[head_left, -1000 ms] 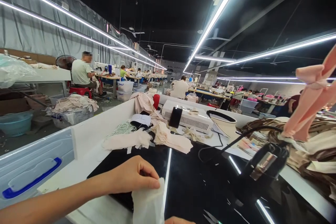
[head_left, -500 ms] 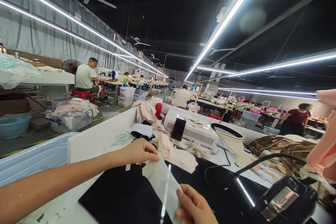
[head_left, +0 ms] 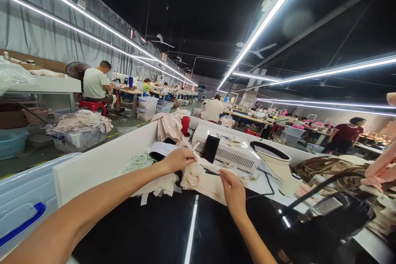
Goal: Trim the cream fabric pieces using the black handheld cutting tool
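Note:
My left hand (head_left: 178, 160) is closed in a pinch on one end of a cream fabric piece (head_left: 209, 166). The other end is pinched between the thumb and fingers of my right hand (head_left: 232, 189). Held up between both hands, the piece hangs over a pile of cream fabric pieces (head_left: 208, 185). More pale cut pieces (head_left: 162, 185) lie below my left forearm. In front of me is a glossy black panel (head_left: 154, 222).
Behind the pile a black phone (head_left: 210, 148) leans on a white vented box (head_left: 236, 156). Green cord (head_left: 140, 162) lies left. A black machine with a cable (head_left: 334, 214) stands right. A blue bin (head_left: 27, 198) is at left. Co-workers sit farther back.
Both hands have moved forward, away from me, with the fabric piece, from over the black panel to the pile. My right hand has risen most, and the piece now lies more level.

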`<state>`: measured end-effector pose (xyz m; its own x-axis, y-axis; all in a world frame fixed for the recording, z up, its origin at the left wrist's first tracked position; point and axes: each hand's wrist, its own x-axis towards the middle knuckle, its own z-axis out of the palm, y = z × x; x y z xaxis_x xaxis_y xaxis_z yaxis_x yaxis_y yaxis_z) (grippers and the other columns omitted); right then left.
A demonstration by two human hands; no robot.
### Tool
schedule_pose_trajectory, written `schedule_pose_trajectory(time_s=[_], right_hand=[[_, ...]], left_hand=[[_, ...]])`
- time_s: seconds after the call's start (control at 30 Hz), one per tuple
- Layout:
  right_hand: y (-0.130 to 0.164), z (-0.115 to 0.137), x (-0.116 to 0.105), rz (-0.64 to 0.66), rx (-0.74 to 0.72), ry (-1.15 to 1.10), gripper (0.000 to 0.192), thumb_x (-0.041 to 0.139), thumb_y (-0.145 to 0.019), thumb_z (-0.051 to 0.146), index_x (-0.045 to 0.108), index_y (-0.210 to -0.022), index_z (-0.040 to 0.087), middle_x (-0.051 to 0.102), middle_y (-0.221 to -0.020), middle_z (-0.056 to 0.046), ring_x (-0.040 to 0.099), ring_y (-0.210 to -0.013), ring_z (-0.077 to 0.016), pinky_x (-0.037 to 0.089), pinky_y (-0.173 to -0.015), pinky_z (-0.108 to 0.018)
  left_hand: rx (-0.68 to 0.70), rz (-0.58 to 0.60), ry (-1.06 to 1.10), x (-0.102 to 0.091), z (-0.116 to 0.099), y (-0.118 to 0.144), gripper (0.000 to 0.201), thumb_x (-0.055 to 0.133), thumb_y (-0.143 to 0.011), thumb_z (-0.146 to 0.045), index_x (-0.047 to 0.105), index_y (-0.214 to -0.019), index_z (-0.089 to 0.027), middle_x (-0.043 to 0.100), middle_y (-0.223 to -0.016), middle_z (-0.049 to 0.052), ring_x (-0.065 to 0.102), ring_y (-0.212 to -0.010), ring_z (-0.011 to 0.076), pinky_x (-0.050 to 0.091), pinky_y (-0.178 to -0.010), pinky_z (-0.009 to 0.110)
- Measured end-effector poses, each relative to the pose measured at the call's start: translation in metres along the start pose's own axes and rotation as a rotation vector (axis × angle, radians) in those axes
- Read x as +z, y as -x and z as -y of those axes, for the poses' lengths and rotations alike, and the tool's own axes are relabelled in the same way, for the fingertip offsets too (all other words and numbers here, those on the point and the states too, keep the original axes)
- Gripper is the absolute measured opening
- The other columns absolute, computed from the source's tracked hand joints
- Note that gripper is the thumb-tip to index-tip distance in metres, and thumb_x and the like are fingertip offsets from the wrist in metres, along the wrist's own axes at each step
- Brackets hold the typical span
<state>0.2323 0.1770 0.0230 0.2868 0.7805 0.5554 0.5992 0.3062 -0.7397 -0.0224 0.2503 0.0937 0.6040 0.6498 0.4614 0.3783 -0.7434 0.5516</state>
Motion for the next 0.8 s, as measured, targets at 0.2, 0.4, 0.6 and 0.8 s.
schedule_pose_trajectory(time_s=[0.2,0.4,0.6,0.8], right_hand=[[0.02,-0.024,0.001,0.211,-0.11,0.213,0.029,0.067,-0.101,0.039,0.069,-0.122,0.019,0.069,-0.129,-0.009,0.069,-0.116,-0.025,0.057,-0.101,-0.049],[0.029,-0.018,-0.005,0.275,-0.166,0.412,0.027,0.068,-0.101,0.038,0.069,-0.12,0.019,0.07,-0.127,-0.008,0.069,-0.114,-0.0245,0.057,-0.101,-0.049],[0.042,-0.004,-0.012,0.231,-0.185,0.509,0.026,0.057,-0.103,0.026,0.072,-0.123,0.02,0.071,-0.125,-0.011,0.068,-0.106,-0.0246,0.056,-0.097,-0.047],[0.086,0.024,-0.023,0.292,-0.285,0.412,0.036,0.047,-0.099,0.024,0.078,-0.117,0.025,0.074,-0.124,-0.01,0.069,-0.113,-0.0276,0.057,-0.099,-0.042]], left_hand=[[0.045,0.127,-0.088,0.015,0.024,0.024,0.018,0.062,-0.103,-0.027,0.076,-0.106,-0.016,0.077,-0.114,0.008,0.07,-0.11,0.0228,0.051,-0.105,0.041],[0.044,0.147,-0.148,0.014,0.021,0.031,0.039,0.055,-0.092,-0.01,0.079,-0.119,-0.022,0.078,-0.126,0.003,0.07,-0.119,0.0235,0.049,-0.109,0.032],[-0.024,0.115,-0.197,-0.001,0.017,0.039,0.047,0.05,-0.093,-0.005,0.075,-0.128,-0.021,0.072,-0.138,0.004,0.065,-0.129,0.0234,0.045,-0.114,0.033],[-0.217,0.07,-0.298,-0.043,0.022,0.061,0.024,0.061,-0.107,-0.031,0.07,-0.124,-0.017,0.071,-0.127,0.01,0.068,-0.116,0.0258,0.055,-0.104,0.046]])
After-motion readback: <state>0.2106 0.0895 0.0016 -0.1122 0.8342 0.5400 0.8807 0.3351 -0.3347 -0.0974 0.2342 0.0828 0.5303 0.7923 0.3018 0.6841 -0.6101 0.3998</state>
